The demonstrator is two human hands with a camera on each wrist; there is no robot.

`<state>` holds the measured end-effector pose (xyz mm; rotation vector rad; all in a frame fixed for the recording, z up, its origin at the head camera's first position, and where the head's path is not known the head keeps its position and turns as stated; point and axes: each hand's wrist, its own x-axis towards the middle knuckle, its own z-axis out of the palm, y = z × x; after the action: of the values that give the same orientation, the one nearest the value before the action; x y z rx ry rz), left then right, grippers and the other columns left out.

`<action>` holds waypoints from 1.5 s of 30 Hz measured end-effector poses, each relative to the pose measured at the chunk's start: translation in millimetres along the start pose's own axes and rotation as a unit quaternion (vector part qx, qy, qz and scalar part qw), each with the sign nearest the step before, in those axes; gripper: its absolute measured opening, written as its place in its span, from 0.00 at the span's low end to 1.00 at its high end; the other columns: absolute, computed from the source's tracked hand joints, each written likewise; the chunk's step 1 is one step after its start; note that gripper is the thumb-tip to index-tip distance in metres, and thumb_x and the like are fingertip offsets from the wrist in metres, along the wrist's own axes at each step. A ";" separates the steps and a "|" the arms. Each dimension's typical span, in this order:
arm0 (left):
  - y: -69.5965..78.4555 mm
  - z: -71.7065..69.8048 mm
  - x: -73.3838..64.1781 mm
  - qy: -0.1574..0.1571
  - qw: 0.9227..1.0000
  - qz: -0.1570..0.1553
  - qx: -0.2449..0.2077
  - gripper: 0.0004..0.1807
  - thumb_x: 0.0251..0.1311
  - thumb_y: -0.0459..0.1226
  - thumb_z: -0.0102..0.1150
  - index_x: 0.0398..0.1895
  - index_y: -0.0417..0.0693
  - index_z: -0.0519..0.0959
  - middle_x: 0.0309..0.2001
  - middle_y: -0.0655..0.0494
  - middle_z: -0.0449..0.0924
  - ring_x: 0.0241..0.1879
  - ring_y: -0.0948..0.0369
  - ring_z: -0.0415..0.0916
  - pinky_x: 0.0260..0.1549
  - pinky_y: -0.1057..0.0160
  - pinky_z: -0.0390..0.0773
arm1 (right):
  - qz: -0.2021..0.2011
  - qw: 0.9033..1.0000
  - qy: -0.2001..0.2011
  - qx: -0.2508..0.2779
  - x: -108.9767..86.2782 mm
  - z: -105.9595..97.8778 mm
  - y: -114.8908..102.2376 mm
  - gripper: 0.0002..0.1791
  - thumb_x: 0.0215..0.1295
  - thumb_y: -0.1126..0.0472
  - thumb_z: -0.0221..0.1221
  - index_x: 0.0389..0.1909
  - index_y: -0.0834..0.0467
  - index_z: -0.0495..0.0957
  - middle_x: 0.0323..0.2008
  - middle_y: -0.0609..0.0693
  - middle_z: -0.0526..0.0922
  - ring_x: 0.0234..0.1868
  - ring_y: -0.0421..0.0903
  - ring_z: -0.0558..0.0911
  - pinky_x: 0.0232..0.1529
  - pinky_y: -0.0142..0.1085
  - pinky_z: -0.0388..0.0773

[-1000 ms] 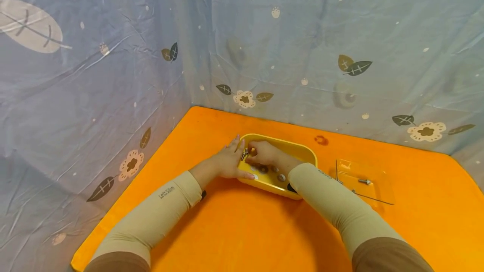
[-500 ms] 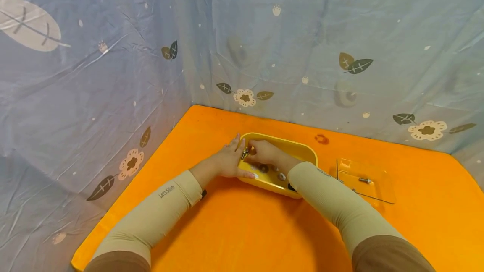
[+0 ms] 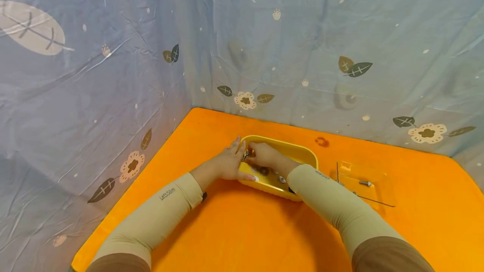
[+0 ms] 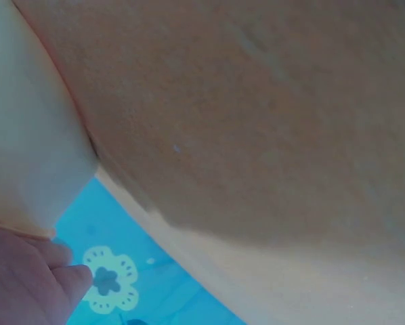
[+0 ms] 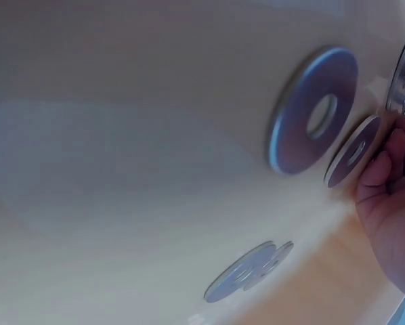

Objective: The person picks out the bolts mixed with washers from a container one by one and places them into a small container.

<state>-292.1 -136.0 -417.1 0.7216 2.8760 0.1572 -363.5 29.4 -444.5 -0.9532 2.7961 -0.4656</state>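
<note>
A yellow bin [image 3: 291,150] sits on the orange table. My left hand [image 3: 228,163] braces its left end, fingers spread and straight, the thumb along the near rim. Inside, my right hand [image 3: 265,155] has curled fingers at a metal bolt [image 3: 246,155] by the left end wall, and seems to pinch it; the fingertips are partly hidden. In the right wrist view, the bolt and a washer [image 5: 400,74] show beside the curled fingers [image 5: 376,169]. More large flat washers [image 5: 294,139] stand out from the bin wall there. In the left wrist view, only part of the left hand [image 4: 36,277] shows.
To the right lies a clear shallow tray [image 3: 383,188] with a bolt [image 3: 365,183] and other small metal parts in it. Loose hardware [image 3: 282,179] is in the bin. A patterned curtain [image 3: 295,49] hangs behind and left of the table [image 3: 227,230].
Both hands stay nearly where they were. The right fingers shift slightly at the bolt; the whole head view moves a little.
</note>
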 end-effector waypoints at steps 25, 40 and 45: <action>0.8 -1.2 2.4 0.001 1.000 -0.003 0.012 0.70 0.36 0.78 0.39 0.70 0.38 0.33 0.70 0.37 0.25 0.70 0.47 0.32 0.64 0.49 0.50 | -0.096 0.986 -0.067 0.118 -6.5 -15.0 21.9 0.08 0.51 0.67 0.65 0.31 0.62 0.77 0.25 0.46 0.77 0.26 0.37 0.73 0.31 0.28 0.73; 1.9 -0.3 0.5 -0.005 1.000 -0.006 0.007 0.69 0.36 0.78 0.41 0.71 0.38 0.34 0.70 0.38 0.25 0.70 0.49 0.31 0.64 0.48 0.50 | -0.086 0.988 -0.082 0.102 -5.7 -15.1 27.5 0.14 0.53 0.67 0.64 0.42 0.61 0.77 0.24 0.45 0.77 0.26 0.38 0.74 0.31 0.29 0.73; 1.3 -0.1 2.8 -0.005 1.000 -0.011 0.017 0.69 0.35 0.79 0.39 0.71 0.39 0.33 0.70 0.38 0.25 0.70 0.50 0.31 0.64 0.49 0.51 | -0.088 0.986 -0.085 0.117 -4.2 -16.6 30.4 0.15 0.52 0.68 0.64 0.43 0.59 0.78 0.22 0.45 0.77 0.23 0.38 0.73 0.29 0.29 0.73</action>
<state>-293.9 -133.6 -417.3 0.6941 2.8827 0.1007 -381.5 58.8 -439.0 -1.1311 2.4521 -0.6848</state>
